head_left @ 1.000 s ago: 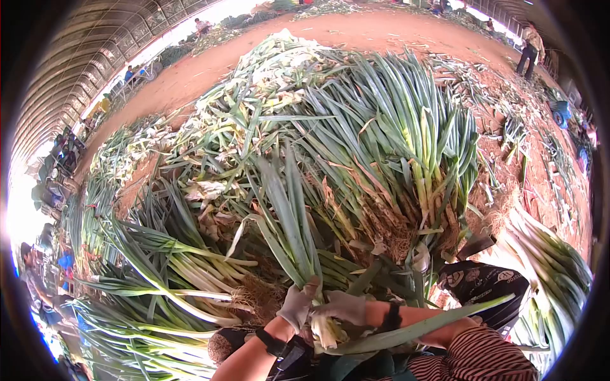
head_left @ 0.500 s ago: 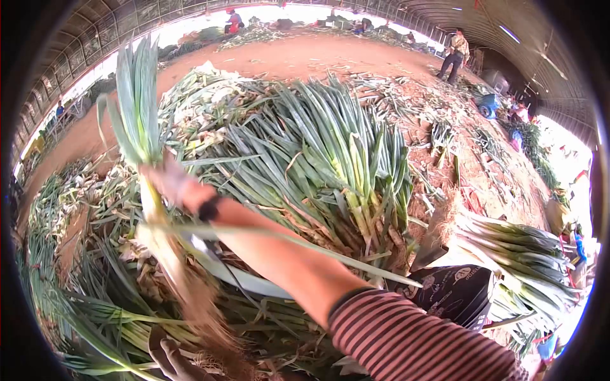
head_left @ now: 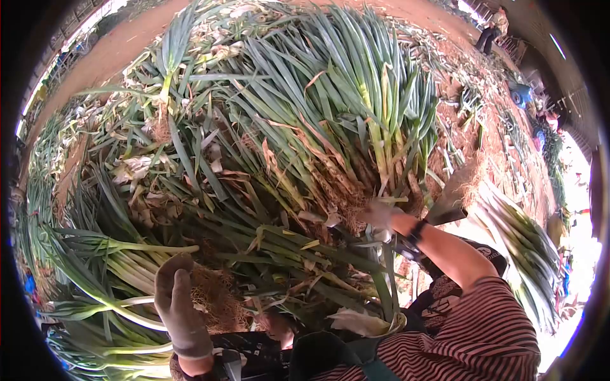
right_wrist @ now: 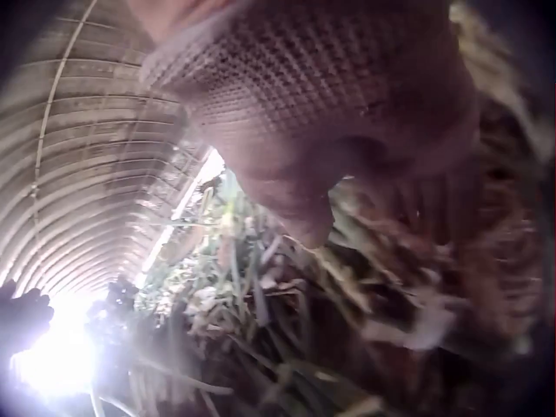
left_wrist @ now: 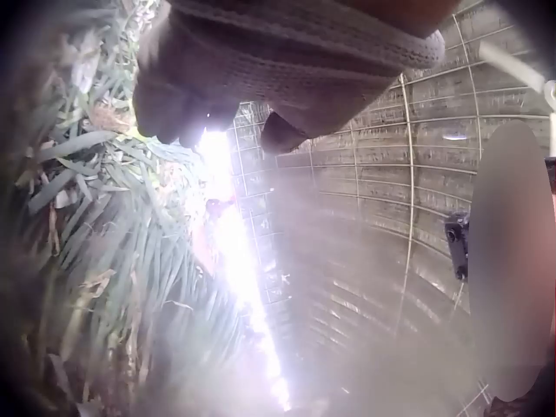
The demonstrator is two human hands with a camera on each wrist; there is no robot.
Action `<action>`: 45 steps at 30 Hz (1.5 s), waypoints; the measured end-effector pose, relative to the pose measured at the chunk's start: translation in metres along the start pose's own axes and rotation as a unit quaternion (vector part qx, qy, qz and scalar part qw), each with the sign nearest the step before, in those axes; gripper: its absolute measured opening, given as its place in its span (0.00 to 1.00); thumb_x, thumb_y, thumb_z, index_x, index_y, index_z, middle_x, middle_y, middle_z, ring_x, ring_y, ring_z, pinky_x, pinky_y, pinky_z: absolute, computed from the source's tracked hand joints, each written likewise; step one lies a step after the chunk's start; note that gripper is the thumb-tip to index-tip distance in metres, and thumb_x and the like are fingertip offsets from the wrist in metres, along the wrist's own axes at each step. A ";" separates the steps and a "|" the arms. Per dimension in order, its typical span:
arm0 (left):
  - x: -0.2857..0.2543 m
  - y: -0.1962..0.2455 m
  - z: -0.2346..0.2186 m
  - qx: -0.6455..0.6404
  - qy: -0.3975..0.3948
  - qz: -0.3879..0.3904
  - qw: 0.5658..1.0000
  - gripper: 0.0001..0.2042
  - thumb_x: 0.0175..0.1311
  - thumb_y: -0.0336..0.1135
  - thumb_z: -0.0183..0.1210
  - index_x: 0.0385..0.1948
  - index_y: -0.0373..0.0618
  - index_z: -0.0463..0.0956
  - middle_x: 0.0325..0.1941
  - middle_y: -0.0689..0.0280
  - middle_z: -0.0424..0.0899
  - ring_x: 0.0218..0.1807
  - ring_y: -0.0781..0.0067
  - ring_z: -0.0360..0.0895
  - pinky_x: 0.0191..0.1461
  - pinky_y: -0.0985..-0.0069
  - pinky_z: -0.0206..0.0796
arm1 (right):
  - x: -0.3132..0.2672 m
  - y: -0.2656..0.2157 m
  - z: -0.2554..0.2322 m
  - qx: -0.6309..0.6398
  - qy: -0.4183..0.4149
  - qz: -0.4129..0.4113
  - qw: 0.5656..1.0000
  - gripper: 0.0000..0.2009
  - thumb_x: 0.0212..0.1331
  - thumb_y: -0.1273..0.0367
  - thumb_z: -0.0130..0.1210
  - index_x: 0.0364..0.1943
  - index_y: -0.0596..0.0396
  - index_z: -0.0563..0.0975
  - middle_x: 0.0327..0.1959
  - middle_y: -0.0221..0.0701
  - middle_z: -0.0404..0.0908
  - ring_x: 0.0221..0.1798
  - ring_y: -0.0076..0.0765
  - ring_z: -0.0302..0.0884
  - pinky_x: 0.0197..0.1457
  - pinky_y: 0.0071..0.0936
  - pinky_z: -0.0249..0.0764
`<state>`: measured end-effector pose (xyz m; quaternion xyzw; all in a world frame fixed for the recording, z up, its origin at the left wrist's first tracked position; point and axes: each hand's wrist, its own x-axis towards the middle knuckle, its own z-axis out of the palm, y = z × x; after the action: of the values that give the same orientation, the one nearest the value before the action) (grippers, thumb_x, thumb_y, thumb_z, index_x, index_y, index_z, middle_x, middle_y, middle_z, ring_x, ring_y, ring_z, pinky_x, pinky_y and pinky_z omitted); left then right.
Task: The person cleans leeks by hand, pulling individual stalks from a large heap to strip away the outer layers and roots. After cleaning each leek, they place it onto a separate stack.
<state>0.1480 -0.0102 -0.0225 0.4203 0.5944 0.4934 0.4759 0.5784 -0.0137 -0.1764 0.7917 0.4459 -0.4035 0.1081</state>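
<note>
My gloved right hand (head_left: pixel 380 214) reaches the root ends of a big heap of unpeeled green onions (head_left: pixel 330 114), with brown, dry outer skins. In the right wrist view, the right glove's thumb (right_wrist: pixel 304 221) and fingers are spread over the stems. My gloved left hand (head_left: pixel 181 311) is raised at the lower left with nothing in it, fingers loosely extended, beside peeled green onions (head_left: pixel 136 267) with tangled roots (head_left: pixel 216 295). A single green onion (head_left: pixel 166 82) with roots on lies on the leaf pile at the upper left.
Stripped leaves (head_left: pixel 133 168) cover the ground at left. White-stemmed green onions (head_left: pixel 515 228) lie at the right, next to a flat dark blade-like piece (head_left: pixel 451 193). A person (head_left: pixel 494 30) stands far off at the upper right.
My right hand has let go of the green onion at the upper left and swung back right to the heap's roots. The left hand, earlier on the stalk too, has come away to the lower left.
</note>
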 end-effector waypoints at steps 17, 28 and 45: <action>0.021 -0.021 0.053 0.083 -0.143 -0.117 0.979 0.15 0.65 0.39 0.57 0.47 0.39 0.76 0.45 0.65 0.82 0.50 0.74 0.77 0.56 0.75 0.64 | 0.009 0.003 0.214 -0.497 0.220 -0.492 0.680 0.09 0.54 0.67 0.60 0.34 0.59 0.81 0.29 0.33 0.81 0.33 0.33 0.80 0.31 0.33 0.74; 0.014 -0.017 0.059 0.058 -0.223 -0.196 0.953 0.11 0.67 0.29 0.55 0.47 0.33 0.74 0.46 0.62 0.82 0.49 0.76 0.76 0.55 0.79 0.66 | 0.239 -0.103 0.237 -0.144 0.095 -0.166 0.971 0.10 0.59 0.65 0.52 0.36 0.48 0.85 0.36 0.34 0.85 0.42 0.45 0.81 0.51 0.47 0.72; 0.005 -0.007 0.035 0.008 -0.174 -0.160 0.972 0.09 0.66 0.26 0.55 0.45 0.33 0.75 0.42 0.64 0.82 0.39 0.84 0.75 0.45 0.86 0.67 | 0.059 -0.069 -0.137 0.059 0.387 -0.090 0.916 0.16 0.63 0.58 0.54 0.46 0.54 0.76 0.37 0.44 0.83 0.38 0.47 0.82 0.43 0.41 0.77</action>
<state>0.1815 0.0001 -0.0320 0.4032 0.5657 0.3255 0.6415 0.6141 0.1353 -0.1173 0.8476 0.4973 -0.0991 -0.1562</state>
